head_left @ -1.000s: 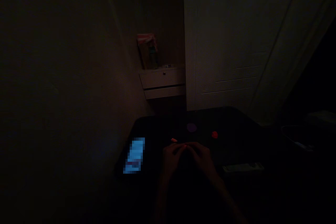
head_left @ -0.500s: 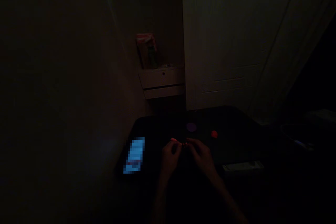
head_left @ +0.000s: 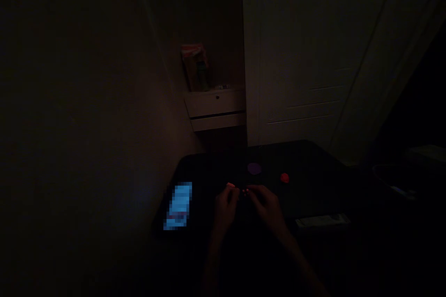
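In the dim head view, my left hand (head_left: 226, 206) is closed over a small orange-red piece (head_left: 230, 185) whose end sticks out past the fingers. Just to the right, my right hand (head_left: 267, 205) pinches a tiny reddish bit (head_left: 245, 191) between thumb and fingertips. A narrow gap separates the fingertips of both hands, over the dark table (head_left: 205, 167). Beyond the hands lies a flat purple disc (head_left: 254, 168). A rounded red lump (head_left: 285, 177) sits to its right. Darkness hides what kind the held pieces are.
A glowing, pixelated screen (head_left: 178, 206) lies at the table's left side. Near the front right edge is a pale flat box (head_left: 322, 222). Behind the table stand a drawer unit (head_left: 218, 106) with a red-topped package (head_left: 194, 67) and a large pale door panel (head_left: 296, 55).
The left fingers have closed up more, and the fingertips of the two hands have drawn slightly apart. Everything on the table stays in place.
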Available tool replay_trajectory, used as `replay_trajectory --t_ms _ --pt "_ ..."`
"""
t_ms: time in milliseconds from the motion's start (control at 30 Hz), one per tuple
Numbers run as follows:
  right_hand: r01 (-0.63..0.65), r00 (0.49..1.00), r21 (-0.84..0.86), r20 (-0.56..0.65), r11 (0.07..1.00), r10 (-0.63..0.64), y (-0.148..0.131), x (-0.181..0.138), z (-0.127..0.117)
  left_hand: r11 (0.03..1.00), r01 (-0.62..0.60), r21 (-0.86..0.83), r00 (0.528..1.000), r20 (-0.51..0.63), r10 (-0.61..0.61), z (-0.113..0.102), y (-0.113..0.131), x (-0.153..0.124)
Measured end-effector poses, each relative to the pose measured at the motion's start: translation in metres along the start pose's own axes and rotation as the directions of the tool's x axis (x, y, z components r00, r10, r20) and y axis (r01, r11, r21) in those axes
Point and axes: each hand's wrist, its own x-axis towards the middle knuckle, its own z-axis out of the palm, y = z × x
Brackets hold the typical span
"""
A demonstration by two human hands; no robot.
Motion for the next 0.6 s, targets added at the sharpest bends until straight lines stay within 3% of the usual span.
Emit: replay_trajectory --t_ms 300,600 --pt "0.010 1.000 -0.003 -0.001 1.000 -0.010 0.0002 -0.0009 0.0011 0.995 0.011 -0.099 0.999 0.031 -0.008 0.0013 -0.0033 0.0021" --pt "0.012 1.000 -0.005 0.010 1.000 -0.012 0.0032 -0.0009 0.0011 0.996 0.010 -0.085 1.000 -0.003 -0.011 0.0012 -0.0031 0.0024"
